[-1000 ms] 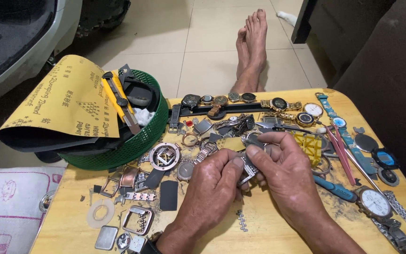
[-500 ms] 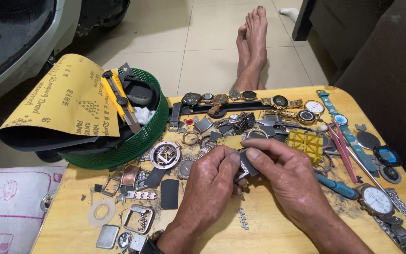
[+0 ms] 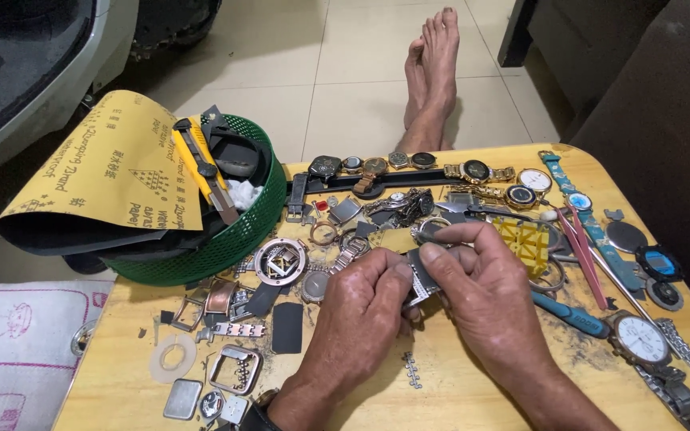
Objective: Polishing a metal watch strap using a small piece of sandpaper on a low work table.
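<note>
Right now both hands meet over the middle of the wooden table (image 3: 473,383), pinching the same small metal watch part (image 3: 418,281) between them. The left hand (image 3: 361,307) closes on its near-left side with thumb and curled fingers, while the right hand (image 3: 485,291) clamps it from the right, thumb pressed on top. Just beyond the right hand lies a yellow plastic grid holder (image 3: 530,235). To the left sits a round silver watch case (image 3: 280,261), and farther left a green mesh basket (image 3: 237,239) holding a yellow utility knife (image 3: 201,168) and sheets of yellow sandpaper (image 3: 113,172). Along the far edge runs a row of wristwatches (image 3: 409,164); pink tweezers (image 3: 583,255) lie at right.
</note>
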